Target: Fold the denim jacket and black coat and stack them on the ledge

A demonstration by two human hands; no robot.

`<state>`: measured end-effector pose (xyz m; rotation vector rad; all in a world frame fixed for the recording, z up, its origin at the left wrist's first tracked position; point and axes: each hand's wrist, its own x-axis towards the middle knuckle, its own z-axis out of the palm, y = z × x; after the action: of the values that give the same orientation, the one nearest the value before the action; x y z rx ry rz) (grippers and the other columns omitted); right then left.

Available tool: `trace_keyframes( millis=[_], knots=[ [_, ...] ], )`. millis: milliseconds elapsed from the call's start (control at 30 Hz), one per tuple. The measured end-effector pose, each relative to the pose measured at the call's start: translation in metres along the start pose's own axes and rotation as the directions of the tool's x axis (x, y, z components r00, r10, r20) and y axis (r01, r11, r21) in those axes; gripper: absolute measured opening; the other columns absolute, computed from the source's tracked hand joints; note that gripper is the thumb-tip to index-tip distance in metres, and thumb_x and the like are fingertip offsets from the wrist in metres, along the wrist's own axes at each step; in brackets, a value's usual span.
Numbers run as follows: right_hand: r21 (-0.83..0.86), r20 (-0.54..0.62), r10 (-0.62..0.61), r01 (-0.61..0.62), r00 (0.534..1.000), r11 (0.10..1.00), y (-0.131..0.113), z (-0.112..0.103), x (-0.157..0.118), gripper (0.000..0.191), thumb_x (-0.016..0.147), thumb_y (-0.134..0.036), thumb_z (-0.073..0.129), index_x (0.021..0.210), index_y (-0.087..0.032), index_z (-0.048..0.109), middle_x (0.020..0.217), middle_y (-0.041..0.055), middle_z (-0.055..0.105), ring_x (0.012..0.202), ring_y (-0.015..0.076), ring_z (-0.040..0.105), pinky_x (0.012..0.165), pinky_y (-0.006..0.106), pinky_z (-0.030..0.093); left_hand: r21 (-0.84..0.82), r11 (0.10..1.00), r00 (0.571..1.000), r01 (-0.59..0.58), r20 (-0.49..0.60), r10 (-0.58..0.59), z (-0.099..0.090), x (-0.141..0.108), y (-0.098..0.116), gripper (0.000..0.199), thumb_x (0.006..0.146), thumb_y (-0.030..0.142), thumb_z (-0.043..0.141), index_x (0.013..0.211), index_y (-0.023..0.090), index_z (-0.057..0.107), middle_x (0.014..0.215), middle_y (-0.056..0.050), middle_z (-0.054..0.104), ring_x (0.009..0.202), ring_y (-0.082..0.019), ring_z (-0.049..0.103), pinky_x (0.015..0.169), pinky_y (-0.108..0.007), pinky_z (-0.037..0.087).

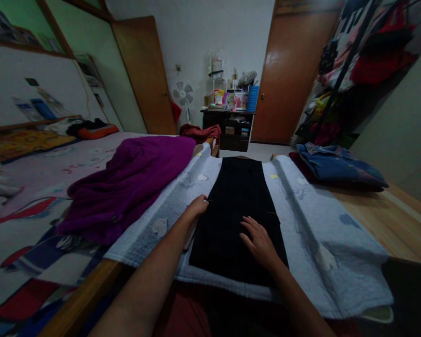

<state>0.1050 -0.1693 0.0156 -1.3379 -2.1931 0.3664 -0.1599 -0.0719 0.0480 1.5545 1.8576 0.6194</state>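
Note:
A black garment [236, 196] lies flat on a pale grey-blue cloth [294, 210] printed with white and yellow shapes. It is narrower at the far end and wider near me; its exact kind is unclear in the dim light. At its left edge, my left hand [197, 206] is closed, with the fingertips pinching the dark fabric. Lower and to the right, my right hand [259, 238] rests on the garment, palm down with the fingers apart. Something pale, partly hidden under my left forearm, shows beside the garment's near left edge.
A purple cloth [133, 182] is heaped on the bed [84, 159] at left. Folded denim [337, 166] sits on dark red cloth on the wooden surface [400, 220] at right. Farther off are a fan [183, 93], a dark cabinet [228, 131] and hanging bags [382, 61].

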Motion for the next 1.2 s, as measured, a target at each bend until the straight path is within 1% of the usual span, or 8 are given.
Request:
trace_keyframes(
  millis=[300,400,533,667,767,933,1067,1200],
  knots=[
    [0.009,-0.004,0.006,-0.006,1.000,1.000,0.000,0.000,0.000,0.039,0.092,-0.040,0.047,0.125,-0.023,0.057,0.139,0.0078,0.051,0.134,0.0244,0.039,0.110,0.047,0.031,0.124,0.992,0.998,-0.008,-0.055,0.015,0.006,-0.011,0.005,0.046,0.083,0.028,0.054,0.127,0.018,0.045,0.105,-0.010,0.068,0.097,-0.022,0.064,0.081,-0.031,0.045],
    [0.016,0.000,0.012,-0.012,1.000,1.000,-0.001,-0.001,0.000,0.039,0.092,-0.040,0.047,0.125,-0.023,0.058,0.139,0.0080,0.051,0.134,0.0241,0.039,0.110,0.047,0.031,0.291,0.957,0.994,-0.003,-0.100,0.034,0.007,-0.023,0.009,0.049,0.086,0.029,0.052,0.132,0.020,0.040,0.108,-0.012,0.067,0.103,-0.026,0.062,0.087,-0.036,0.044],
    [0.067,-0.017,0.025,-0.024,1.000,0.997,-0.004,-0.003,0.000,0.037,0.090,-0.039,0.050,0.123,-0.023,0.058,0.137,0.0085,0.052,0.133,0.0246,0.039,0.110,0.048,0.030,0.527,0.845,0.949,-0.091,-0.211,0.234,0.011,-0.043,0.021,0.041,0.089,0.024,0.045,0.130,0.019,0.045,0.116,-0.016,0.062,0.114,-0.029,0.055,0.095,-0.042,0.040],
    [0.249,-0.050,0.063,-0.049,0.997,0.967,-0.002,-0.010,0.001,0.030,0.087,-0.035,0.053,0.113,-0.022,0.063,0.130,0.0086,0.058,0.126,0.0234,0.047,0.107,0.044,0.036,0.462,0.751,0.846,-0.471,-0.006,0.534,0.031,-0.064,0.034,0.041,0.091,0.025,0.043,0.131,0.020,0.048,0.137,-0.010,0.051,0.131,-0.024,0.040,0.110,-0.039,0.029],
    [0.348,-0.147,0.140,-0.081,0.979,0.934,0.012,-0.023,0.003,0.024,0.086,-0.029,0.050,0.104,-0.022,0.064,0.121,0.0070,0.062,0.116,0.0206,0.055,0.103,0.039,0.041,0.312,0.704,0.770,-0.638,0.233,0.595,0.051,-0.075,0.033,0.043,0.091,0.038,0.046,0.131,0.021,0.050,0.146,-0.008,0.043,0.140,-0.023,0.028,0.114,-0.040,0.023],
    [0.153,-0.345,0.358,-0.324,0.868,0.933,0.059,-0.043,0.005,0.031,0.082,-0.022,0.043,0.105,-0.017,0.064,0.107,0.0118,0.066,0.103,0.0251,0.060,0.094,0.041,0.045,0.219,0.776,0.794,-0.592,0.327,0.513,0.065,-0.077,0.020,0.049,0.094,0.043,0.040,0.138,0.023,0.043,0.152,-0.007,0.033,0.143,-0.022,0.020,0.115,-0.044,0.018],
    [0.027,-0.199,0.497,-0.502,0.845,0.864,0.085,-0.048,0.010,0.036,0.084,-0.019,0.038,0.112,-0.014,0.061,0.106,0.0150,0.067,0.099,0.0254,0.062,0.086,0.036,0.046,0.188,0.795,0.800,-0.577,0.322,0.506,0.066,-0.073,0.014,0.049,0.094,0.045,0.039,0.138,0.024,0.043,0.153,-0.007,0.032,0.143,-0.021,0.020,0.115,-0.044,0.018],
    [-0.009,-0.108,0.601,-0.605,0.792,0.796,0.087,-0.048,0.020,0.035,0.091,-0.029,0.039,0.116,-0.014,0.057,0.100,0.0114,0.069,0.094,0.0213,0.064,0.077,0.028,0.044,0.185,0.791,0.800,-0.583,0.303,0.518,0.068,-0.071,0.010,0.050,0.094,0.048,0.038,0.139,0.025,0.042,0.153,-0.006,0.031,0.143,-0.020,0.020,0.116,-0.043,0.017]
  ],
)
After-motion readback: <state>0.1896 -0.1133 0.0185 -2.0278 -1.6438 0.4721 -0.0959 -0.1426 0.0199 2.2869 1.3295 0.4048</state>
